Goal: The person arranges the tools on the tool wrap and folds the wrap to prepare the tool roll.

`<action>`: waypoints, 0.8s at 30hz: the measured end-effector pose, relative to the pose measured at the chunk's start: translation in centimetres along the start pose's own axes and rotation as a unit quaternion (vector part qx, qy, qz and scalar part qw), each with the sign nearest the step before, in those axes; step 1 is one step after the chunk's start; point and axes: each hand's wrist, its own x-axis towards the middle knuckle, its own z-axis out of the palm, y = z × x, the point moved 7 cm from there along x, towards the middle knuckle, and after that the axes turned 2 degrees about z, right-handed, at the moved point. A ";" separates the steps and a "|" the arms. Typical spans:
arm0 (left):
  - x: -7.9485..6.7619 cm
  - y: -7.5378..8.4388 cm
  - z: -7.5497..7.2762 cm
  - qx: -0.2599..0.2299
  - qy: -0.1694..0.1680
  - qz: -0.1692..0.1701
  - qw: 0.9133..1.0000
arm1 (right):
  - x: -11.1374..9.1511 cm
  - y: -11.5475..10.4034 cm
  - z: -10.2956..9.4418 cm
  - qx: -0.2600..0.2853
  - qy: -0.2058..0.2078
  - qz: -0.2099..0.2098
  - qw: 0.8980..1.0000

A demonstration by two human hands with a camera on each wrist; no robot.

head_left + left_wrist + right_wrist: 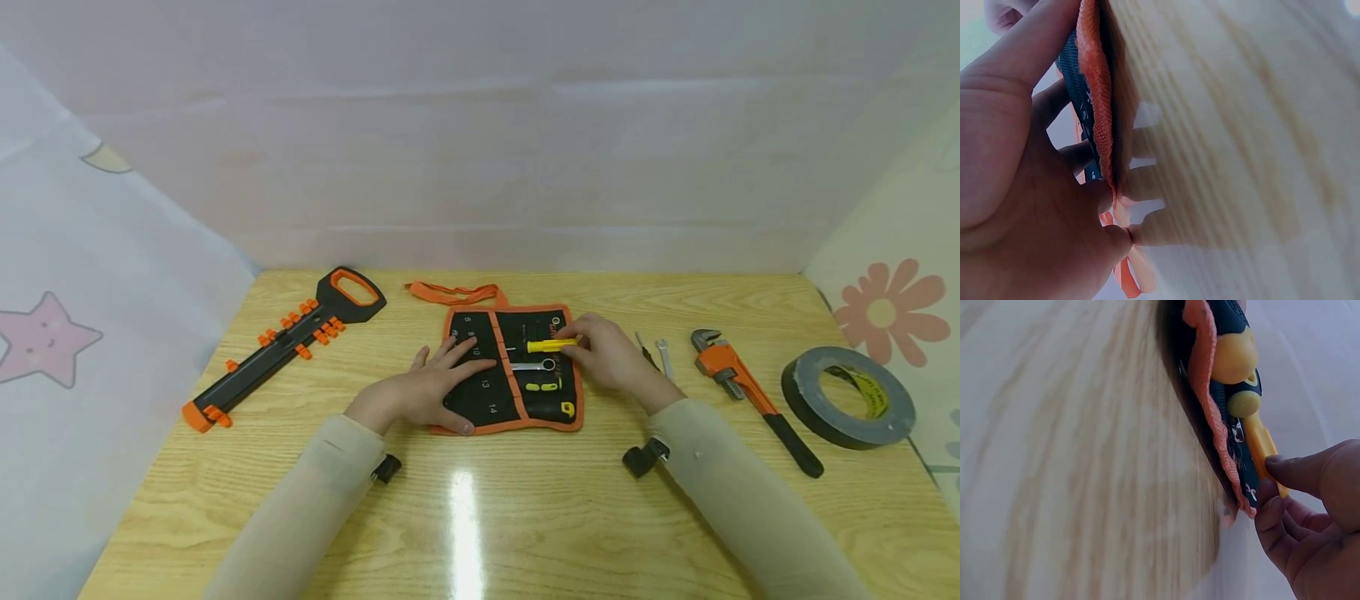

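Observation:
A black tool pouch with orange edging (551, 423) lies unrolled on the table. My left hand (420, 392) rests with spread fingers on its numbered half; in the left wrist view the thumb lies along the orange edge (1102, 119). With thumb and fingers my right hand (611, 358) pinches the end of a screwdriver with a yellow handle (547, 345), whose thin shaft points left toward the pocket seam. In the right wrist view the yellow handle (1259, 442) tilts above the pouch. Below it a combination wrench (531, 366) and yellow-and-black handled tools (568, 409) sit in the pouch.
Right of my right hand lie a small wrench (664, 358) and a thin dark-handled tool (642, 347), then an orange pipe wrench (750, 392) and a roll of tape (806, 408). At left lies a black-and-orange rack with a handle (258, 367). An orange strap (450, 293) trails behind the pouch.

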 end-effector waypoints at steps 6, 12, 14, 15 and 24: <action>0.0 -0.1 0.1 0.002 -0.002 0.000 1.000 | 0.3 -0.3 0.4 -0.001 -0.006 -0.002 1.000; 0.2 -0.1 0.2 0.005 -0.001 0.000 1.000 | 0.5 -0.3 0.7 0.011 -0.017 0.013 1.000; 0.2 -0.2 0.2 0.005 -0.001 0.000 1.000 | 0.6 -0.3 0.7 0.018 -0.022 0.014 1.000; 0.2 -0.1 0.1 0.005 -0.001 0.000 1.000 | 0.6 -0.3 0.8 0.020 -0.023 0.014 0.999; 0.1 -0.1 0.1 0.002 -0.001 -0.001 1.000 | 0.8 -0.2 0.9 0.036 -0.029 0.017 0.999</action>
